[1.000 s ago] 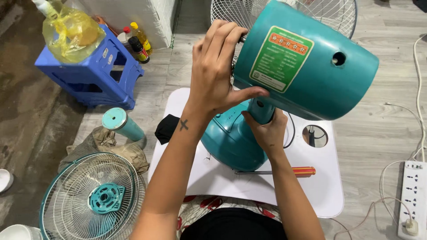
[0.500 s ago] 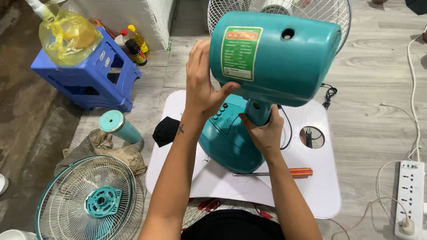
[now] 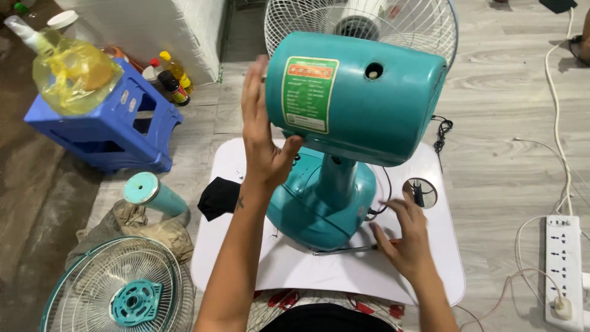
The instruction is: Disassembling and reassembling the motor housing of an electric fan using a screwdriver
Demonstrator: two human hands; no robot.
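A teal table fan stands on a small white lap table, its motor housing facing me and a white wire guard behind it. My left hand is flat against the left side of the motor housing, fingers up. My right hand is lowered onto the table right of the fan's base, fingers on a screwdriver with an orange handle, mostly hidden under the hand.
A loose front fan guard lies at lower left by a teal cylinder and cloth. A blue plastic stool carries an oil jug. Bottles stand by the wall. A white power strip and cords lie right.
The fan head has turned upright to face me squarely. My right hand left the fan's neck and dropped to the screwdriver on the table. My left hand slid to the housing's side.
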